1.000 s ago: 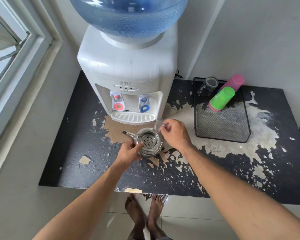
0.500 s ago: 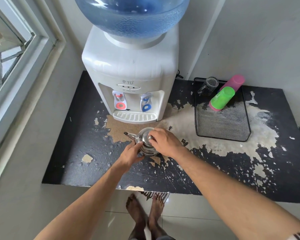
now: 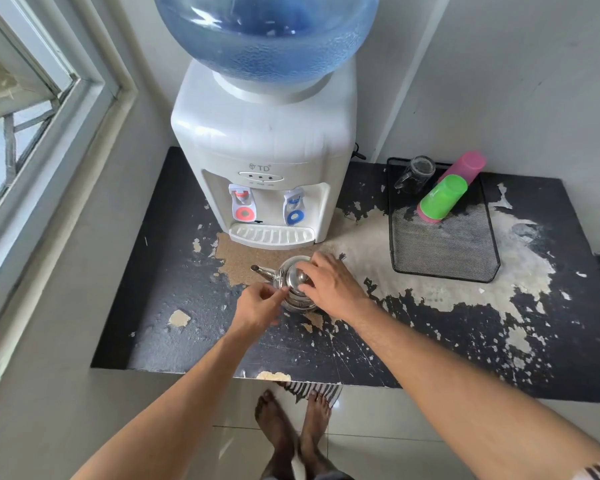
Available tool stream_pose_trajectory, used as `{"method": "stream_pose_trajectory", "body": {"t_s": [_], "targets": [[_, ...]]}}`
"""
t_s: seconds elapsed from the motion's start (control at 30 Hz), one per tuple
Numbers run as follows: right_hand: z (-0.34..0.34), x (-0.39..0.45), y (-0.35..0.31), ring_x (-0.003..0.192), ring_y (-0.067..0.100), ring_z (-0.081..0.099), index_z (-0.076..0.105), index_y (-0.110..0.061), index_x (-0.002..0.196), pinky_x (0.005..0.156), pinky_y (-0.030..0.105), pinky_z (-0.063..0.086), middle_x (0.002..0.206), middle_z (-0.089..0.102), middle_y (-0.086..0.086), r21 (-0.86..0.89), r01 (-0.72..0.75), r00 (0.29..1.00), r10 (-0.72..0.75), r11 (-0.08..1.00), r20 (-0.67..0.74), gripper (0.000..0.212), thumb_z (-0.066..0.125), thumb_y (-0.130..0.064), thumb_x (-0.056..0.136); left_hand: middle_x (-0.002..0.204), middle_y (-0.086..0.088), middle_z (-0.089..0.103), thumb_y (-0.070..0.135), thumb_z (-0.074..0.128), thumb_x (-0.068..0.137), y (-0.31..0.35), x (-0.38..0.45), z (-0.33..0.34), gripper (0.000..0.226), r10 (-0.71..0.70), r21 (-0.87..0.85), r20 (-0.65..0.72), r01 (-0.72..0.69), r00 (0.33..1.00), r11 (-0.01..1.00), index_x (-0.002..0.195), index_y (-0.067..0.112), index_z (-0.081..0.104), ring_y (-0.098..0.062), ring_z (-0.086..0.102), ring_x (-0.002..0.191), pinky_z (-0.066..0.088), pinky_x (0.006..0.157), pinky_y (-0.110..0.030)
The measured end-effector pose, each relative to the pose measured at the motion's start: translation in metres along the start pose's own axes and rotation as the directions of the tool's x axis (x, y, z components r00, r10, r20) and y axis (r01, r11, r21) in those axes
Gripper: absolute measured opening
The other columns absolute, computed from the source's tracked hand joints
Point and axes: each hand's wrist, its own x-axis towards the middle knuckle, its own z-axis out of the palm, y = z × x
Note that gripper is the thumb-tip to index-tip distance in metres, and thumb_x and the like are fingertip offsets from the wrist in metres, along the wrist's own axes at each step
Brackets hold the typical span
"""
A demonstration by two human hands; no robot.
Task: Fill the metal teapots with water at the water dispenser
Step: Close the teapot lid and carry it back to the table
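Setting: corner of a room with white walls, a window [image 3: 32,133] on the left, pale tiled floor [image 3: 378,441]. Black bench [image 3: 160,306], surface badly peeled, pale patches across the middle and right.

Item 1: water dispenser [image 3: 264,147], white, at the back of the bench, carrying a blue water bottle [image 3: 264,32] upside down. Red tap [image 3: 243,204] on the left, blue tap [image 3: 294,207] on the right, drip tray [image 3: 272,234] beneath them.

Item 2: metal teapot [image 3: 293,284], upright on the bench just in front of the drip tray, not under either tap. Spout [image 3: 262,271] points left. Lid [image 3: 297,277] in place on top.

Item 3: left hand [image 3: 257,308], at the near left side of the teapot, fingers curled, fingertips against the pot's body below the spout. Whether this grip truly pinches the pot cannot be told.

Item 4: right hand [image 3: 329,285], over the teapot from the right, fingers bent down onto the lid; grip closed on the lid.

Item 5: black mesh tray [image 3: 444,251], right of the dispenser, well apart from the teapot. Holds a clear glass mug [image 3: 414,174], a green cup [image 3: 444,197] and a pink cup [image 3: 468,166], the green one nested over a pink one and tilted.

Item 6: person's bare feet [image 3: 291,431] on the floor below the bench edge.
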Motion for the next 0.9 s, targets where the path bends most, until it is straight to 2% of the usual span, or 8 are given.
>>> {"method": "stream_pose_trajectory", "body": {"t_s": [0.13, 0.23, 0.37, 0.47, 0.6, 0.73, 0.83, 0.9], "targets": [[0.001, -0.011, 0.0, 0.112, 0.014, 0.042, 0.067, -0.018, 0.114, 0.109, 0.039, 0.037, 0.118, 0.058, 0.001, 0.009, 0.069, 0.997, -0.069, 0.998, -0.015, 0.032, 0.059, -0.046, 0.1, 0.088, -0.014, 0.079, 0.025, 0.073, 0.096, 0.009, -0.002, -0.005, 0.021, 0.014, 0.067, -0.009, -0.013, 1.0, 0.998, 0.092, 0.005, 0.07, -0.018, 0.069, 0.068, 0.057, 0.059, -0.029], [0.007, -0.021, -0.001, 0.114, 0.012, 0.037, 0.068, -0.019, 0.118, 0.11, 0.041, 0.032, 0.121, 0.058, 0.0, 0.006, 0.068, 0.996, -0.068, 0.998, 0.048, 0.042, 0.062, -0.055, 0.096, 0.089, -0.012, 0.079, 0.019, 0.074, 0.096, 0.012, -0.004, -0.009, 0.011, 0.009, 0.054, -0.013, -0.008, 1.0, 0.999, 0.094, 0.009, 0.069, -0.016, 0.066, 0.064, 0.053, 0.054, -0.026], [0.021, -0.03, -0.005, 0.128, 0.019, 0.044, 0.065, -0.018, 0.128, 0.119, 0.05, 0.028, 0.129, 0.06, -0.001, -0.073, 0.054, 0.992, -0.045, 0.996, 0.121, 0.043, 0.068, -0.045, 0.094, 0.087, -0.011, 0.075, 0.026, 0.072, 0.098, 0.011, -0.001, -0.006, 0.022, -0.025, 0.121, 0.028, 0.021, 0.999, 0.992, 0.1, 0.004, 0.072, -0.017, 0.064, 0.065, 0.055, 0.059, -0.028], [0.029, -0.032, -0.005, 0.126, 0.021, 0.045, 0.068, -0.016, 0.126, 0.117, 0.051, 0.033, 0.129, 0.062, 0.001, -0.115, 0.042, 0.994, -0.03, 0.992, 0.104, 0.035, 0.066, -0.036, 0.097, 0.076, -0.01, 0.067, 0.028, 0.07, 0.099, 0.007, 0.003, -0.006, 0.036, -0.034, 0.115, 0.044, 0.029, 0.998, 0.993, 0.098, -0.008, 0.073, -0.019, 0.059, 0.069, 0.053, 0.067, -0.036], [0.029, -0.032, -0.006, 0.124, 0.022, 0.043, 0.067, -0.015, 0.124, 0.115, 0.048, 0.034, 0.125, 0.061, 0.001, -0.067, 0.043, 0.992, -0.034, 0.997, 0.125, 0.031, 0.062, -0.034, 0.101, 0.076, -0.011, 0.062, 0.031, 0.07, 0.098, 0.007, 0.003, -0.007, 0.035, -0.058, 0.087, 0.072, 0.052, 0.996, 0.995, 0.092, -0.003, 0.074, -0.02, 0.055, 0.074, 0.049, 0.071, -0.038], [0.021, -0.037, -0.005, 0.111, 0.021, 0.04, 0.057, -0.017, 0.118, 0.105, 0.045, 0.038, 0.116, 0.053, 0.004, 0.044, -0.02, 0.986, 0.013, 0.999, 0.164, 0.021, 0.053, -0.032, 0.105, 0.078, -0.011, 0.059, 0.04, 0.058, 0.095, 0.021, -0.003, -0.008, 0.03, -0.043, 0.099, 0.104, 0.033, 0.994, 0.995, 0.085, 0.013, 0.066, -0.02, 0.052, 0.076, 0.042, 0.072, -0.037], [0.009, -0.036, -0.008, 0.099, 0.021, 0.057, 0.056, -0.016, 0.111, 0.095, 0.042, 0.048, 0.106, 0.062, 0.004, 0.156, -0.038, 0.988, 0.013, 0.987, 0.154, 0.015, 0.054, -0.029, 0.104, 0.073, -0.008, 0.061, 0.045, 0.041, 0.099, 0.035, -0.011, -0.007, 0.043, 0.048, 0.173, 0.085, -0.062, 0.995, 0.983, 0.075, 0.014, 0.058, -0.02, 0.053, 0.07, 0.045, 0.069, -0.034], [-0.002, -0.029, -0.01, 0.084, 0.016, 0.065, 0.059, -0.019, 0.106, 0.077, 0.034, 0.053, 0.097, 0.067, 0.0, 0.274, -0.09, 0.988, 0.05, 0.958, 0.147, 0.011, 0.061, -0.029, 0.101, 0.08, -0.004, 0.065, 0.044, 0.037, 0.096, 0.043, -0.016, -0.006, 0.042, 0.15, 0.325, 0.052, -0.159, 0.987, 0.932, 0.077, 0.013, 0.058, -0.022, 0.059, 0.071, 0.053, 0.066, -0.034]]}}
